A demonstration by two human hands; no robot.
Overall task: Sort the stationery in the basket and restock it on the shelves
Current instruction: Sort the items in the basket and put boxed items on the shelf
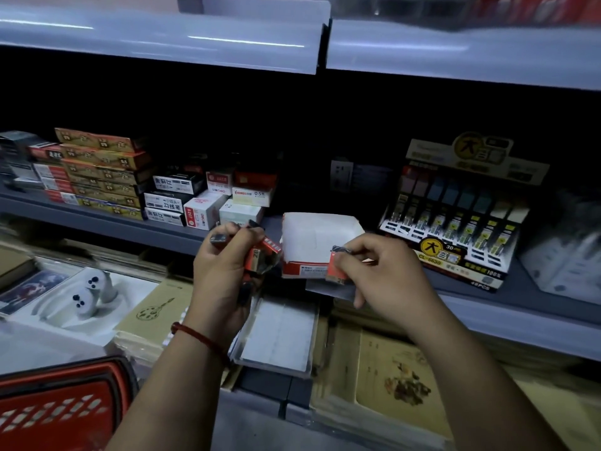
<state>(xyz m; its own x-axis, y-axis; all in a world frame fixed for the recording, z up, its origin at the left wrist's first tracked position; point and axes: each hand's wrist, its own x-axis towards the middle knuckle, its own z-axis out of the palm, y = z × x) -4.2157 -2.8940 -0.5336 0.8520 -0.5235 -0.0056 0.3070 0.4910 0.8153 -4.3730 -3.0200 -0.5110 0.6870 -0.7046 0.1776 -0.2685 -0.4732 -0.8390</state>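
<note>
My left hand (224, 275) grips a bunch of small red and black packs marked 2B (261, 255) in front of the middle shelf (182, 236). My right hand (383, 275) pinches one more small red pack (338, 270) just in front of an open white and red box (317, 245) that stands at the shelf's front edge. The red basket (58, 408) sits at the bottom left, and its inside is hidden from view.
Stacked pen and refill boxes (107, 177) fill the left of the shelf. A tiered display of lead refills (455, 216) stands to the right of the white box. Below lie sketch pads (390, 379), a clear plastic case (279, 336) and a white tray (81, 301).
</note>
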